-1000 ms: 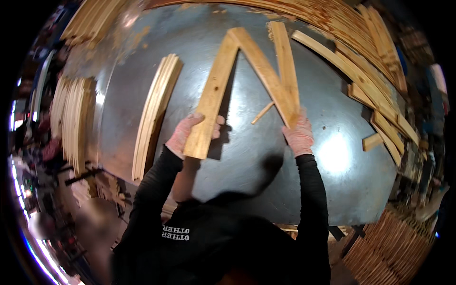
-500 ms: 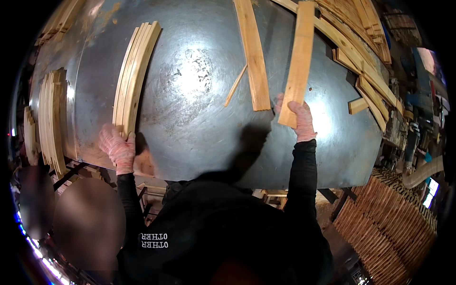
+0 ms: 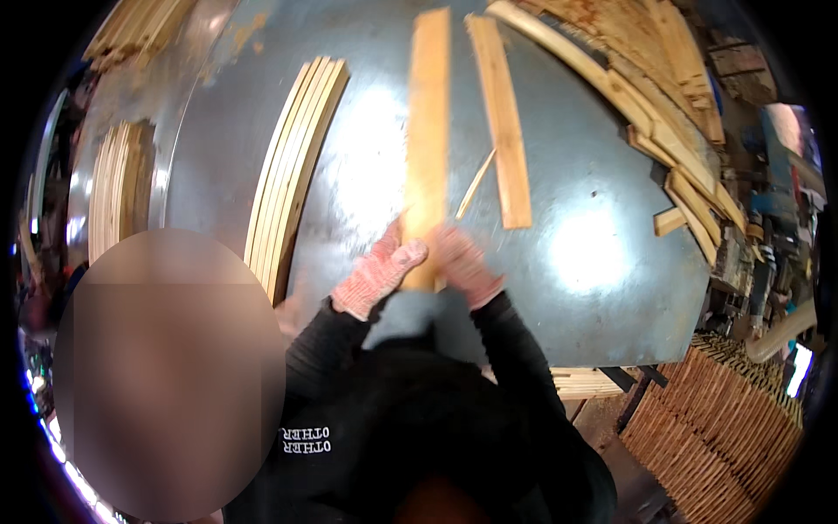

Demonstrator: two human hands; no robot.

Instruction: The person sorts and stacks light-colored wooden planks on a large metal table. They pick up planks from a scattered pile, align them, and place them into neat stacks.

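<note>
A flat wooden board (image 3: 428, 122) stretches away from me over the metal table, its near end between my hands. My left hand (image 3: 380, 272), in a pinkish knit glove, is closed on the board's left edge near that end, thumb across the face. At the right edge my right hand (image 3: 467, 266), gloved alike, is smeared by motion, so its grip cannot be made out. A second board (image 3: 504, 131) lies just to the right, with a thin wood sliver (image 3: 476, 183) beside it. To the left lies a bundle of narrow strips (image 3: 297, 157) set side by side.
Further stacked strips (image 3: 118, 188) lie at the table's left. Loose boards (image 3: 646, 113) pile up along the right edge of the metal table (image 3: 602, 306). A tall stack of slats (image 3: 707, 428) stands at lower right. Another person, blurred, is close at lower left.
My right hand has brought the board leftward to in front of my body. My left hand has left the strip bundle and closed on the board. The view has shifted slightly.
</note>
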